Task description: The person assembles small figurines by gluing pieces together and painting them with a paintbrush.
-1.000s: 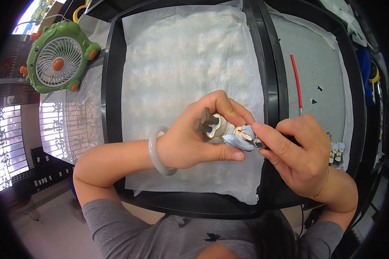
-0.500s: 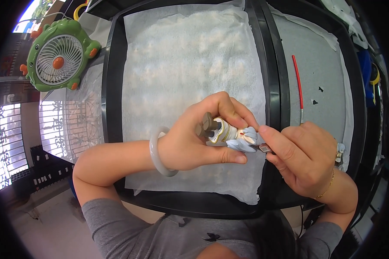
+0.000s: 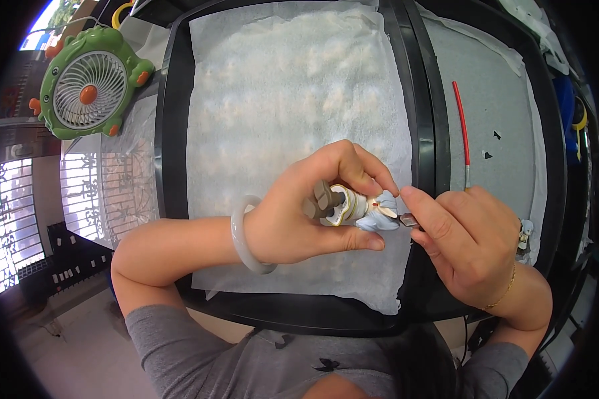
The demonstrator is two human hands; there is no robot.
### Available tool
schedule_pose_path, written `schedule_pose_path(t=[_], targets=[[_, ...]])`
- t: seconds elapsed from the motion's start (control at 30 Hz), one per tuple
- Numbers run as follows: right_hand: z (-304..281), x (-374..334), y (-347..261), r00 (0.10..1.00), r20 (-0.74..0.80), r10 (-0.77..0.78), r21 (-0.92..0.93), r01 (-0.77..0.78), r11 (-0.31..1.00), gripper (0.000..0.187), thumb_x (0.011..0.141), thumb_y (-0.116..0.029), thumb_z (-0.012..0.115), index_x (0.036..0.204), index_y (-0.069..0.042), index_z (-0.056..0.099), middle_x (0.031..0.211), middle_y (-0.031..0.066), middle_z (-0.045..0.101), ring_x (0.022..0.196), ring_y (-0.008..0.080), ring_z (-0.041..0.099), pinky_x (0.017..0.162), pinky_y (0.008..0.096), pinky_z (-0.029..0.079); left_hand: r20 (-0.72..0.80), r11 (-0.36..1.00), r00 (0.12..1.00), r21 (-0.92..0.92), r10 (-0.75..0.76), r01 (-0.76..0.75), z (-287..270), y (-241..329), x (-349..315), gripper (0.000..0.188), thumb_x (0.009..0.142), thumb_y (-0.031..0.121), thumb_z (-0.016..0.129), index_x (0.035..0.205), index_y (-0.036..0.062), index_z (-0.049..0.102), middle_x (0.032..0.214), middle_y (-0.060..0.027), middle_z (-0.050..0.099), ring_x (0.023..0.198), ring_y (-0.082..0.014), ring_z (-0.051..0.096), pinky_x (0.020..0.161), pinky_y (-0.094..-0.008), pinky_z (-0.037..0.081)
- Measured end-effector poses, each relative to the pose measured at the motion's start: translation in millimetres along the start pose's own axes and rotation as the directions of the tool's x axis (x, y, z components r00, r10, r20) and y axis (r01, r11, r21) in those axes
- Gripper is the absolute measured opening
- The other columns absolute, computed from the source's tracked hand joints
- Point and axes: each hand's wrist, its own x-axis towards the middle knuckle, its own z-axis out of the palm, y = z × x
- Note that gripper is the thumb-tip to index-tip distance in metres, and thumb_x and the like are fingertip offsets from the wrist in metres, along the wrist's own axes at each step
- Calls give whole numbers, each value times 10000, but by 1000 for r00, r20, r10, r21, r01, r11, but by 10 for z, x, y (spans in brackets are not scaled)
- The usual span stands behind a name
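A small painted figurine (image 3: 354, 205) lies on its side in my left hand (image 3: 298, 211), gripped between the thumb and curled fingers. Its brown boots point toward my left palm, its body is white with gold trim, and its pale blue hair faces right. My right hand (image 3: 469, 239) is closed in a pinch on a small tool with a flat, shiny metal end (image 3: 408, 219), which meets the figurine's head. Most of that tool is hidden by my fingers, so its exact kind does not show. The fingertips of both hands nearly touch.
A black tray (image 3: 174, 133) lined with white paper (image 3: 279, 80) lies beneath my hands. The tray to its right (image 3: 540, 126) holds a red-handled brush (image 3: 460, 123), black scraps (image 3: 488, 155) and another small figurine (image 3: 525, 233). A green fan (image 3: 90, 83) stands at the far left.
The figurine has turned a little in my left hand, so more of its blue hair and head faces up. My right hand stays pinched on the tool at the head.
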Motion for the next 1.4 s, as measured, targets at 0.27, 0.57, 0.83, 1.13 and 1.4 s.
schedule_pose_path(t=[0.27, 0.57, 0.83, 1.13, 1.4], targets=[[-19, -9, -40, 998, 51, 35, -7, -35, 999, 341, 648, -200, 650, 956, -57, 627, 594, -4, 396, 473, 129, 392, 380, 254, 305, 21, 995, 999, 91, 29, -31, -22, -15, 7, 439, 650, 30, 772, 929, 40, 432, 1033, -141, 538, 869, -150, 542, 751, -268, 446], [-43, -28, -13, 983, 163, 82, 131, -104, 986, 265, 672, -195, 665, 871, -44, 578, 577, 5, 419, 461, 154, 435, 380, 275, 336, 82, 994, 997, 113, -1, -8, -18, -11, 4, 451, 627, 22, 789, 927, 37, 453, 1042, -181, 554, 846, -149, 557, 731, -268, 460], [-175, 26, 26, 962, 248, 111, 316, -188, 930, 233, 817, -213, 577, 934, -13, 597, 616, 56, 522, 503, 208, 487, 457, 305, 361, 101, 997, 992, 15, 76, -77, -21, -24, 39, 485, 634, 31, 787, 952, 60, 422, 1051, -190, 538, 861, -173, 572, 731, -273, 470], [-177, 13, -4, 994, 108, -1, 68, -7, 998, 322, 833, -244, 549, 1026, 8, 607, 693, 51, 521, 537, 190, 441, 462, 300, 344, 47, 999, 999, -36, -10, 11, -26, 37, 11, 483, 654, 48, 778, 965, 75, 410, 1099, -181, 498, 836, -128, 557, 710, -245, 458], [-144, 15, -21, 991, 134, 11, 102, -25, 994, 325, 839, -248, 542, 1040, 0, 601, 673, 50, 510, 535, 189, 442, 450, 302, 336, 59, 999, 998, 24, 34, -35, -16, 16, -4, 492, 646, 35, 779, 996, 62, 435, 1100, -179, 498, 877, -141, 552, 742, -260, 459]])
